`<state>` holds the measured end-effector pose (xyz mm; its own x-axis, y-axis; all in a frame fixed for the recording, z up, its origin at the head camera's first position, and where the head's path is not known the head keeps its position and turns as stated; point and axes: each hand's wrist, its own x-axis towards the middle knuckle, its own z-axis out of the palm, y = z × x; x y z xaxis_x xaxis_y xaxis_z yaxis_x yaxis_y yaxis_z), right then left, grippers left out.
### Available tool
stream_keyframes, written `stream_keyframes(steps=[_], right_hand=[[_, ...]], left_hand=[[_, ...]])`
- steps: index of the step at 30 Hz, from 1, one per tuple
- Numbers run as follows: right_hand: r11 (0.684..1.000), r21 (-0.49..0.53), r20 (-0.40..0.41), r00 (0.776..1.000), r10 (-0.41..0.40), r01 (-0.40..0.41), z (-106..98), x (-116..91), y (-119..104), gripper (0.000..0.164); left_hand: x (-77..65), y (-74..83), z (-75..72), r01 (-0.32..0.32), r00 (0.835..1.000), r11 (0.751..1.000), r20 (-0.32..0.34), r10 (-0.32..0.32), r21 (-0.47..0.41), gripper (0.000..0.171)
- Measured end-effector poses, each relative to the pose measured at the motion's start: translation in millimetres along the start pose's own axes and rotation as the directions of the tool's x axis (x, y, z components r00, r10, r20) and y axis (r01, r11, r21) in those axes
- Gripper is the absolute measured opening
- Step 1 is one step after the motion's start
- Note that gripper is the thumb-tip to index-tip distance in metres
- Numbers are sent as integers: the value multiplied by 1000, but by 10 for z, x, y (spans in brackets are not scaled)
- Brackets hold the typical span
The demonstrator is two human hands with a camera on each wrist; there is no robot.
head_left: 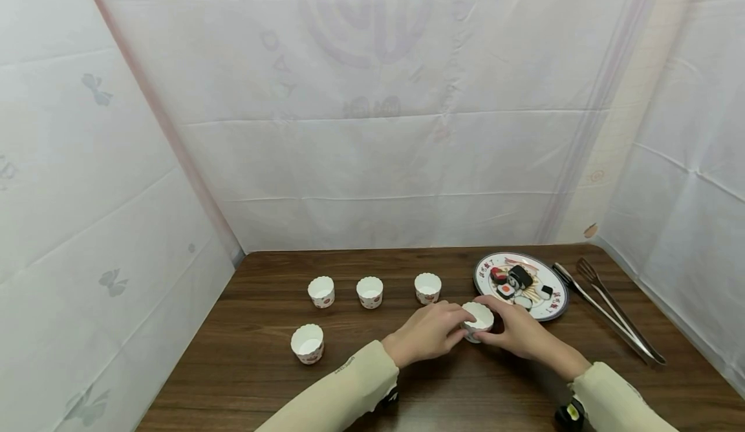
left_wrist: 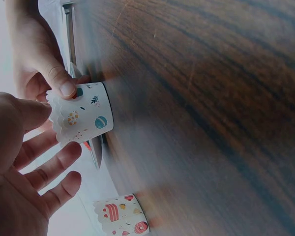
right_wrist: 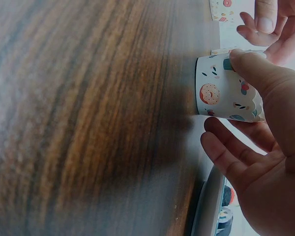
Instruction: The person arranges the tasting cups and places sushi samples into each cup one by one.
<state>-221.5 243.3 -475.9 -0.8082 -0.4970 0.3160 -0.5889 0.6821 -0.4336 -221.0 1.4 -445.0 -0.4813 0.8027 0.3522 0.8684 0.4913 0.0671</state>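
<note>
A white scalloped paper baking cup (head_left: 478,319), printed with small cakes and doughnuts, stands upright on the table. My right hand (head_left: 518,330) holds it by the side, the thumb (right_wrist: 258,73) on the near wall and fingers behind. At its left my left hand (head_left: 429,332) has an index finger over the rim. In the left wrist view the left thumb (left_wrist: 32,115) lies by the rim, and the other fingers (left_wrist: 64,194) are loosely spread. Other such cups stand to the left: a front one (head_left: 308,344) and three behind (head_left: 321,291) (head_left: 370,292) (head_left: 427,288).
A round plate (head_left: 483,286) at the back right carries several toy-like sushi pieces (head_left: 520,278). Right of it lie long metal tongs (head_left: 619,319) with dark ends. White patterned cloth (head_left: 372,160) hangs behind and beside the brown wooden table (head_left: 250,380).
</note>
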Motion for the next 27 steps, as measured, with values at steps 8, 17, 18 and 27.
stream_keyframes(steps=[8, 17, 18, 27], right_hand=[[1000, 6, -1, 1000, -2, 2, -3, -4, -1, 56], [1000, -5, -4, 1000, -5, 5, 5, -3, 4, 56], [1000, -1, -2, 1000, -2, 2, 5, -3, 5, 56], [1000, 15, 3, 1000, 10, -10, 5, -4, 9, 55]], left_hand=[[32, -9, 30, -8, 1000, 1000, -19, 8, 23, 18], [91, -10, 43, -18, 1000, 998, -7, 19, 58, 11], [100, -12, 46, -20, 1000, 998, -5, 21, 62, 9], [143, -26, 92, -25, 1000, 998, 5, 25, 65, 5]])
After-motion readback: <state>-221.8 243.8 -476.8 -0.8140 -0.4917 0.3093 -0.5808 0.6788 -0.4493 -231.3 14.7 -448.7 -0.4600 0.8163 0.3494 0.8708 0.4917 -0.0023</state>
